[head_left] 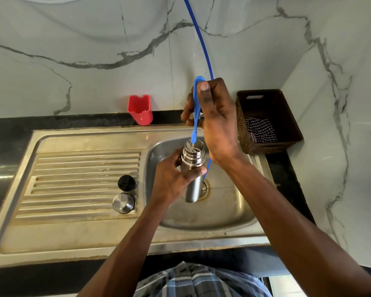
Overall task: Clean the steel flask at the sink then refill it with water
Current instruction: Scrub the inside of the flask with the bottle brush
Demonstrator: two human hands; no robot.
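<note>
Your left hand (171, 179) grips the open steel flask (192, 168) upright over the sink (201, 219) basin, above the drain. Your right hand (212, 121) pinches a blue bottle brush (196, 108), its bristle end dipping into the flask's mouth. On the draining board sit a steel cap (123, 203) and a black stopper (126, 183). At the worktop's back edge stand a red holder (140, 109) and a brown basket (268, 121).
</note>
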